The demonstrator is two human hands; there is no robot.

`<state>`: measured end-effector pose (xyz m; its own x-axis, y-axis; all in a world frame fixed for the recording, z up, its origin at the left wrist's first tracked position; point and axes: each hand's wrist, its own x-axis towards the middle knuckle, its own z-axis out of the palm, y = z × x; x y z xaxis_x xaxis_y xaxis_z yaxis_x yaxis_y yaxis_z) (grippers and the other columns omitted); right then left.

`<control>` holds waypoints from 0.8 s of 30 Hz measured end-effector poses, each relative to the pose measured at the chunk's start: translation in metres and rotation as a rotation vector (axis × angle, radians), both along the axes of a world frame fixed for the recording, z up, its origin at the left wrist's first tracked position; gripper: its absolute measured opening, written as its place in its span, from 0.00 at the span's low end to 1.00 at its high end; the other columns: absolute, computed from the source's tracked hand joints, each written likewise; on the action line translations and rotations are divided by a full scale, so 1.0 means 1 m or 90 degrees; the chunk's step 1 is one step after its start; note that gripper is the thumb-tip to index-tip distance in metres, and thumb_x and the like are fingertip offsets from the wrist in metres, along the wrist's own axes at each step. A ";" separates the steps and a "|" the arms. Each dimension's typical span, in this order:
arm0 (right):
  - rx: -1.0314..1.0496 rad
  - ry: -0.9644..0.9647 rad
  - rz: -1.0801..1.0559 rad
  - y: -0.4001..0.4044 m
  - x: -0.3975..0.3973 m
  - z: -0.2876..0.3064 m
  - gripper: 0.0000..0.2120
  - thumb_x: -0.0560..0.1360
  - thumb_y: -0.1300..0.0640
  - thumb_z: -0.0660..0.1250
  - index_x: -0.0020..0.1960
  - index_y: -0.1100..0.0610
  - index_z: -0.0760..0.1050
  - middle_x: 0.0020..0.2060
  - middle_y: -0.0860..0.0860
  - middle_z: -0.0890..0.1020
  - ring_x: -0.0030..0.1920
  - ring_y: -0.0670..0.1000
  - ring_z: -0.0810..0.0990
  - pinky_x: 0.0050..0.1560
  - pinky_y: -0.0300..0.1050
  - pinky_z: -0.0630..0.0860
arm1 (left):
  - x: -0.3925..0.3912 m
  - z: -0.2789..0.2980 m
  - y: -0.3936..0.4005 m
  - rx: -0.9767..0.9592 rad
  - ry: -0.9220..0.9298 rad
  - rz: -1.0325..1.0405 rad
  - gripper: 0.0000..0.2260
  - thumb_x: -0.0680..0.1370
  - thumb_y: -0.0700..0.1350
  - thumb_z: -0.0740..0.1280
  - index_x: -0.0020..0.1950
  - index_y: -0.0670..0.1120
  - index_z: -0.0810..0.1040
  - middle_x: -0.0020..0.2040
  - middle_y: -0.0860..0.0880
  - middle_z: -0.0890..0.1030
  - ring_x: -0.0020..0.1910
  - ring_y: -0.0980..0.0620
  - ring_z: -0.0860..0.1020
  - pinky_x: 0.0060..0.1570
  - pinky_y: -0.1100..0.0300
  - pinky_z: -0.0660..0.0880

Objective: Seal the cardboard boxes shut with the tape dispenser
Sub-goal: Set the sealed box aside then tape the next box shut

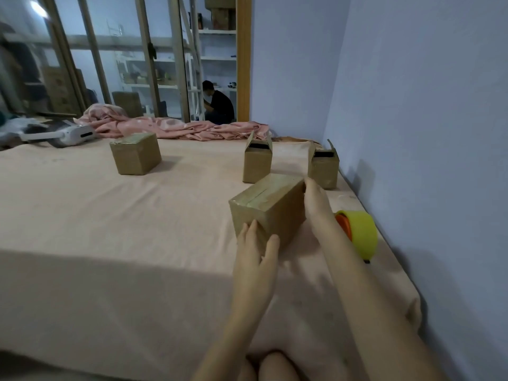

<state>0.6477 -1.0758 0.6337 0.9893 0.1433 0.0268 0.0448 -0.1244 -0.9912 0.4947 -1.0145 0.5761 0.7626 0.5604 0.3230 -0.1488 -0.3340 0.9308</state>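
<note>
On a wide bed covered by a pale peach sheet (110, 229), 4 small brown cardboard boxes. Nearest, a taped brown cardboard box (268, 207) lying lengthwise, glossy clear tape along its top seam, flaps closed. Left hand (257, 253) flat against its near end, fingers straight and spread, thumb out to the right, gripping nothing. Right hand (317, 206) laid along the box's right side, fingers straight and reaching to the far top corner, likewise not curled around anything. Just right of the right forearm, partly hidden by it, a yellow tape dispenser with an orange core (360, 233) resting on the sheet near the pale blue wall (426, 105), touched by neither hand. Farther back, 2 open-flapped brown boxes: one (257, 163) directly behind the taped box, another (323, 167) to its right near the wall, both upright with flaps raised. Well apart to the left, a closed brown box (135, 157). Along the far edge, a crumpled pink blanket (170, 127) and a white handheld device (71, 136). Beyond the glass partition, a seated person in black (218, 104).
</note>
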 end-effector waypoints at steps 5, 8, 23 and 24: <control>0.043 -0.217 0.001 -0.025 -0.062 -0.010 0.19 0.79 0.49 0.53 0.68 0.49 0.69 0.57 0.39 0.73 0.60 0.40 0.70 0.58 0.37 0.64 | 0.010 0.026 0.057 -0.085 -0.065 0.005 0.07 0.80 0.50 0.60 0.56 0.50 0.72 0.51 0.58 0.77 0.47 0.72 0.76 0.42 0.74 0.73; 0.108 -0.290 0.002 -0.033 -0.097 -0.027 0.19 0.78 0.54 0.55 0.67 0.44 0.68 0.58 0.31 0.71 0.61 0.32 0.69 0.60 0.31 0.65 | 0.023 0.044 0.081 -0.111 -0.053 -0.012 0.10 0.80 0.50 0.60 0.47 0.45 0.75 0.48 0.49 0.79 0.50 0.53 0.79 0.52 0.53 0.77; -0.435 -0.564 -0.015 -0.016 -0.141 -0.104 0.30 0.70 0.57 0.57 0.72 0.57 0.65 0.74 0.51 0.61 0.74 0.53 0.59 0.67 0.54 0.66 | 0.119 0.054 0.072 -0.262 0.102 -0.237 0.17 0.78 0.48 0.64 0.61 0.38 0.76 0.57 0.39 0.78 0.52 0.46 0.77 0.56 0.52 0.74; -0.457 -0.573 -0.007 -0.016 -0.141 -0.106 0.30 0.69 0.58 0.59 0.71 0.57 0.66 0.74 0.51 0.61 0.73 0.55 0.60 0.66 0.56 0.68 | 0.121 0.049 0.070 -0.277 0.119 -0.255 0.15 0.78 0.49 0.63 0.59 0.40 0.76 0.54 0.42 0.80 0.50 0.48 0.79 0.50 0.56 0.75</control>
<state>0.5063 -1.0916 0.5276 0.6546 0.4030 0.6395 0.6957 -0.6521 -0.3012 0.6154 -0.9442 0.6255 0.9624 0.2698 -0.0300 -0.0057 0.1303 0.9915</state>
